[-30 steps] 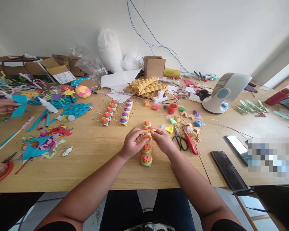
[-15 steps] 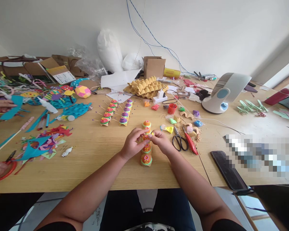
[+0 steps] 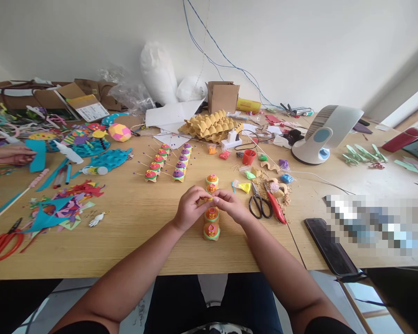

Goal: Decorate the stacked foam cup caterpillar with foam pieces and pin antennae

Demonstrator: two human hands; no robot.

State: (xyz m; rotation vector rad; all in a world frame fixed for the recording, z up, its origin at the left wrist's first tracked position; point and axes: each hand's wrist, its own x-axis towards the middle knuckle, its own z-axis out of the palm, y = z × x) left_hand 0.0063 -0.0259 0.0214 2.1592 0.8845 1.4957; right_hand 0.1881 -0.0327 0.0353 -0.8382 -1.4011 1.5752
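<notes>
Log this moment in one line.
Left hand: pinching small yellow clay-like piece | right hand: pinching same piece | beneath hands: orange-domed, green-trimmed cardboard row

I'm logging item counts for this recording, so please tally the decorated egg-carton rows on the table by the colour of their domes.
Orange-domed egg-carton row with green bands: 1
Red-domed egg-carton row with green bands: 1
Purple-domed egg-carton row: 1
Total: 3 rows
</notes>
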